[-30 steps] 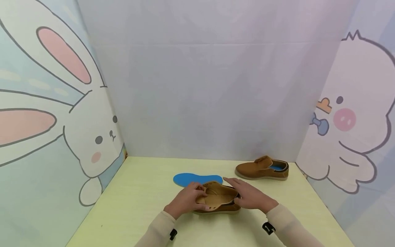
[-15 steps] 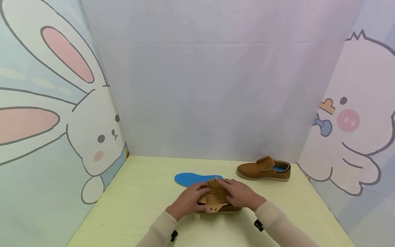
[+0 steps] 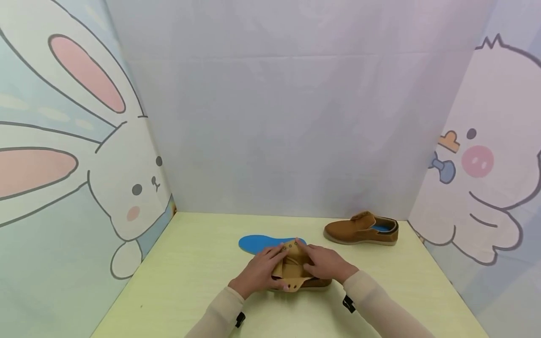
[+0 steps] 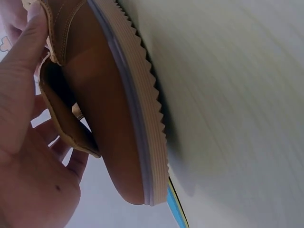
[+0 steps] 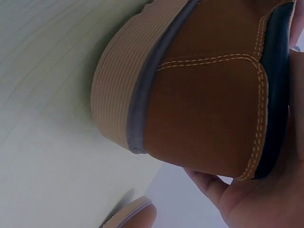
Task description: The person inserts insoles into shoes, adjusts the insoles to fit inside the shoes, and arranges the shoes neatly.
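A brown lace-less shoe (image 3: 314, 283) sits upright on the table, its toe to the left and its tan-lined opening spread wide. My left hand (image 3: 258, 272) holds it at the front of the opening. In the left wrist view, the left thumb (image 4: 27, 43) lies on the near eyelet flap while the fingers reach behind the lifted tongue (image 4: 58, 111). My right hand (image 3: 328, 264) grips the far side of the opening, index finger at the far eyelet flap, thumb over the inside. The right wrist view shows the shoe's heel (image 5: 204, 118) beside the right palm.
A blue insole (image 3: 258, 243) lies flat just behind the shoe, partly covered by the left hand. A second brown shoe (image 3: 351, 231), with blue inside, stands at the back right near the rear wall (image 3: 287, 141). Printed side walls flank the pale yellow table (image 3: 181, 272).
My right hand has moved left from the heel to the far flap, which now stands raised. The left hand has kept its place at the front of the opening.
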The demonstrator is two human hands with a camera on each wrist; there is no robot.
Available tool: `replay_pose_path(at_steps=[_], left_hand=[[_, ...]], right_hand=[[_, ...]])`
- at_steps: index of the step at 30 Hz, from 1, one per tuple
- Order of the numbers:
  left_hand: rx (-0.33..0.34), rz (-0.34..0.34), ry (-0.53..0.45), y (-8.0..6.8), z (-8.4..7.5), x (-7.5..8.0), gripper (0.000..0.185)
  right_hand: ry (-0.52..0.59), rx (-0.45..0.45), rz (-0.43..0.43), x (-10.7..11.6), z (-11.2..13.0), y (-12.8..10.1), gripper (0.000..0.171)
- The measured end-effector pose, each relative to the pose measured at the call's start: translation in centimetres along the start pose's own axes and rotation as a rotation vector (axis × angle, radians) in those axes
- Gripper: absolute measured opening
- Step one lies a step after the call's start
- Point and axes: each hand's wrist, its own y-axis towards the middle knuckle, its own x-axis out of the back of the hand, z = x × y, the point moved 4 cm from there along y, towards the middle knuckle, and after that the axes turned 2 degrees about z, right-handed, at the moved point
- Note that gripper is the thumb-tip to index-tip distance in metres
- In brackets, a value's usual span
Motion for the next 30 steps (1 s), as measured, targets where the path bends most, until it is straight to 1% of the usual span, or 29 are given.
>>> replay_pose_path(at_steps=[4, 12, 19, 23, 26, 30], left_hand=[[0.029, 0.03, -0.016, 0.0, 0.2, -0.2, 0.103], [0.082, 0.073, -0.02, 0.2, 0.6, -0.5, 0.108], [0.091, 0.085, -0.018, 0.8, 0.9, -0.5, 0.108], [0.098, 0.092, -0.032, 1.0, 1.0, -0.6, 0.108], [0.102, 0.099, -0.038, 1.1, 1.0, -0.6, 0.108], [0.112, 0.115, -0.045, 1.2, 0.9, -0.7, 0.108]], right_hand=[[0.009, -0.015, 0.015, -0.2, -0.1, 0.3, 0.072], [0.057, -0.041, 0.044, -0.1, -0.2, 1.0, 0.064], [0.034, -0.074, 0.068, -0.5, -0.9, 1.8, 0.056], [0.038, -0.069, 0.09, -0.6, -0.9, 2.1, 0.053], [0.064, -0.062, 0.11, -0.1, -0.8, 2.1, 0.051], [0.135, -0.05, 0.128, 1.2, -1.0, 2.4, 0.047]])
